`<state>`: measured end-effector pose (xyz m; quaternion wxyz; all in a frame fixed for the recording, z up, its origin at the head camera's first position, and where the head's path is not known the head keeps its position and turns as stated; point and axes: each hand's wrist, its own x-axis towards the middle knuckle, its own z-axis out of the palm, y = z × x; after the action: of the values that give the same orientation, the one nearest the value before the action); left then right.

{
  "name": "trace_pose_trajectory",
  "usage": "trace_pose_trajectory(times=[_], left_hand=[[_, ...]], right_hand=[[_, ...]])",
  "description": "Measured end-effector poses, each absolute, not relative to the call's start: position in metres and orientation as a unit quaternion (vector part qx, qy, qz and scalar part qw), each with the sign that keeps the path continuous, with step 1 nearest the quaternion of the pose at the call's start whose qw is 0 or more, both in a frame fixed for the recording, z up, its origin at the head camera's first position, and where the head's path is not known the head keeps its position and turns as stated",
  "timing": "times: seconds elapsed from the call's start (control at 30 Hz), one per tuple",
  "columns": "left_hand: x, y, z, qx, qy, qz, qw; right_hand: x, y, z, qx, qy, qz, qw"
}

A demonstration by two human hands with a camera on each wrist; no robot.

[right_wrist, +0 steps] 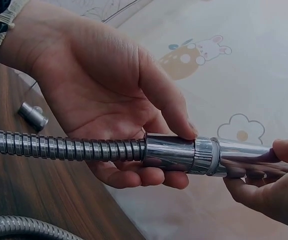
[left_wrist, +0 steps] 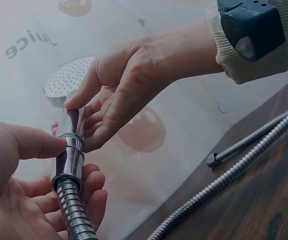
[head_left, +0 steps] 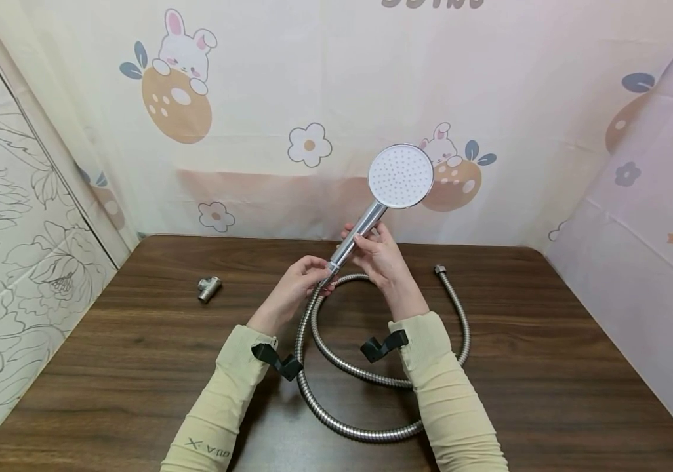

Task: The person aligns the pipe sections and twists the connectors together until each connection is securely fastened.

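Observation:
A chrome shower head (head_left: 400, 176) with a round white nozzle face is held up over the back of the table, its handle slanting down to the left. My right hand (head_left: 382, 262) grips the handle, thumb along its front. At the handle's lower end, my left hand (head_left: 296, 288) pinches the hose's chrome end fitting (right_wrist: 170, 152) between thumb and fingers. In the right wrist view the fitting meets the handle end in line, with a ring at the joint. From it the ribbed metal hose (head_left: 336, 425) runs down and loops on the table.
The hose's other end, a small chrome nut (head_left: 439, 269), lies at the back right of the brown wooden table (head_left: 106, 393). A small metal connector (head_left: 209, 288) lies at the back left. Behind the table hangs a printed curtain (head_left: 254, 78).

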<state>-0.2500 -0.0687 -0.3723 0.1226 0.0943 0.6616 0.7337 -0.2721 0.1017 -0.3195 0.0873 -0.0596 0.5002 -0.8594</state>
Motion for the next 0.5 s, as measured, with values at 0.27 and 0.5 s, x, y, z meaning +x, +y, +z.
trace_pose_trajectory(times=[0.27, 0.5], left_hand=[[-0.2498, -0.0697, -0.3716, 0.092, 0.655, 0.739, 0.129], [-0.2503, -0.0714, -0.3723, 0.088, 0.667, 0.731, 0.115]], right_hand=[[-0.2717, 0.1027, -0.3198, -0.059, 0.503, -0.858, 0.086], [-0.2721, 0.1025, -0.3204, -0.059, 0.506, -0.856, 0.086]])
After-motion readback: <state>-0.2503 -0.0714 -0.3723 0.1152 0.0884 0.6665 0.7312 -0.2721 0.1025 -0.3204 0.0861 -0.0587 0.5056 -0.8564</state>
